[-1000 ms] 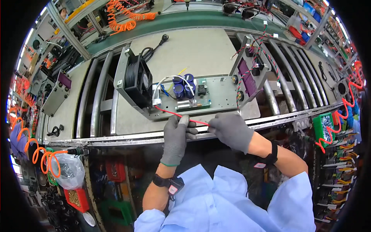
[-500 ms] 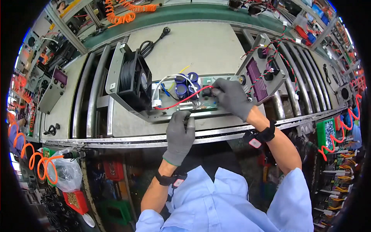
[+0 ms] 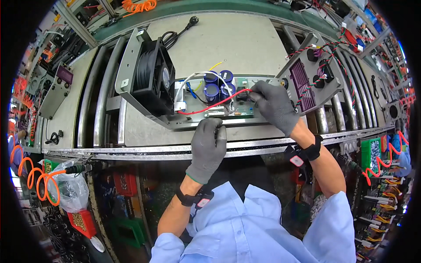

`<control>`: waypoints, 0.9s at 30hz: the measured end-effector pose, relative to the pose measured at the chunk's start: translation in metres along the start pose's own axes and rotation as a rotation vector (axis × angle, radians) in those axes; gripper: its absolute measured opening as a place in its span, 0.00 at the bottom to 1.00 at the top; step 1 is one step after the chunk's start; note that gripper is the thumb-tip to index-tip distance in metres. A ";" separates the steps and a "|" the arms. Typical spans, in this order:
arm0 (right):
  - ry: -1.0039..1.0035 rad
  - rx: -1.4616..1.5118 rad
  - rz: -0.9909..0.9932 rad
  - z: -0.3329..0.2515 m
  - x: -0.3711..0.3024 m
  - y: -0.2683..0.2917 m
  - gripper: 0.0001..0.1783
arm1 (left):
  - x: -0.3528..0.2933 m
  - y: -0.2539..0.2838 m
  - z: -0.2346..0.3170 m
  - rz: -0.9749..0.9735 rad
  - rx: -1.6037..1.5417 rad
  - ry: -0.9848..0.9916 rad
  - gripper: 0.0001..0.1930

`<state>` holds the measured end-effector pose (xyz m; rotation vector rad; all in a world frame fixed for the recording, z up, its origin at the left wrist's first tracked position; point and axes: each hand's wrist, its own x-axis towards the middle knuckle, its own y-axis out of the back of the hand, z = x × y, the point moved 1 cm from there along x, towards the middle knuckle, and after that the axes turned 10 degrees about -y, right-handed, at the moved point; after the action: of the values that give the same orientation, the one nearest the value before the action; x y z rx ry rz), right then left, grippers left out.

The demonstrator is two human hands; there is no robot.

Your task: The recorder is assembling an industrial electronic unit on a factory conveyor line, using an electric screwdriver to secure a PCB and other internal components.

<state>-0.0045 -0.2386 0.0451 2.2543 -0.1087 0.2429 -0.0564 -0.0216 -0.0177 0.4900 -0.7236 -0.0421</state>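
A grey metal chassis (image 3: 188, 124) lies across the bench in front of me, carrying a green circuit board (image 3: 244, 112) with several blue capacitors (image 3: 212, 92). A black fan (image 3: 151, 79) fills its left end. In my gloved right hand (image 3: 277, 107), thumb and fingertips pinch the end of a red wire (image 3: 215, 105) above the board's right part. The wire runs left toward a white connector (image 3: 180, 105) beside the fan. My gloved left hand (image 3: 208, 142) is closed on the chassis's front rim, its fingers bent over the edge. White, yellow and blue wires rise near the capacitors.
The chassis's right end panel (image 3: 322, 90) has a purple grille and twisted red, green and black wires. A black power cord (image 3: 177, 35) lies behind the fan. Metal rollers (image 3: 93, 101) flank the board under the chassis. Orange coiled hoses (image 3: 46, 186) hang at left, near a red bin (image 3: 82, 222).
The view has shifted slightly, so the chassis sits a little differently in it. Both hands keep about the same places on the chassis and the red wire.
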 end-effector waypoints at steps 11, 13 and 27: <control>0.024 -0.075 0.070 0.002 -0.006 -0.007 0.09 | -0.001 -0.002 0.004 0.044 0.002 0.002 0.08; -0.015 -0.049 0.061 0.003 -0.006 -0.008 0.09 | 0.001 -0.003 0.005 0.015 -0.004 0.021 0.08; -0.061 0.236 0.179 -0.003 -0.104 0.005 0.16 | 0.048 0.035 0.028 -0.020 0.419 -0.226 0.29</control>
<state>-0.1077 -0.2403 0.0286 2.4894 -0.3313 0.2949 -0.0429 -0.0122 0.0456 0.9029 -0.9547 0.0371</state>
